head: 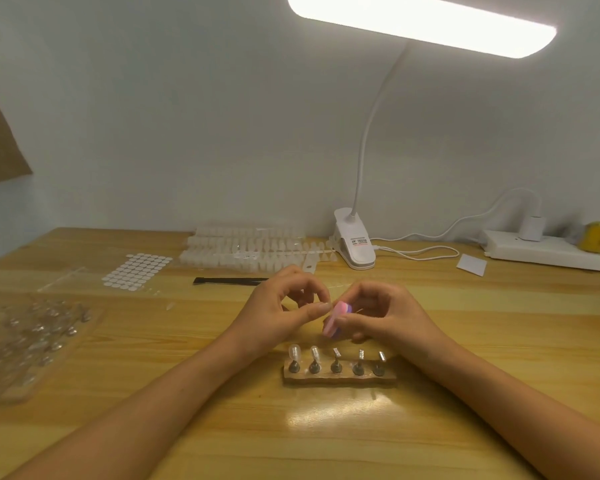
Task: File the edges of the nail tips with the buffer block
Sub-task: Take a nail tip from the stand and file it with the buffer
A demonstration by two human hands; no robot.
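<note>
Head view: we saw the buffer block (336, 318), pink with a purple layer, held just above the counter (465, 341) near the middle of the scene, tilted with its upper end leaning right. The right hand (378, 313) pinched it between thumb and curled fingers. The block's upper end met the fingertips of the left hand (284, 306), which were pressed together on a small clear nail tip (327, 302). The tip was too faint for us to tell which of its edges touched the block.

Just nearer than both hands, a wooden stand (340, 380) lay on the counter with five metal pegs in a row. The two left pegs carried clear tips (294, 351). The other three showed only small pale pads at their tops.

Farther off, a black tool (229, 280) lay flat beyond the left hand. Behind it sat strips of pale nail tips (243, 251) and, to their left, a sheet of white round stickers (137, 271). A clear plastic bag of small shiny pieces (25, 341) rested at the left edge. A white clip lamp (354, 240) stood at the far edge by the wall, its lit head (420, 22) overhead. At far right we noted a white card (471, 264), a white power strip (548, 251) with a plug in it, and a yellow object (596, 235) that was too blurred to identify.
</note>
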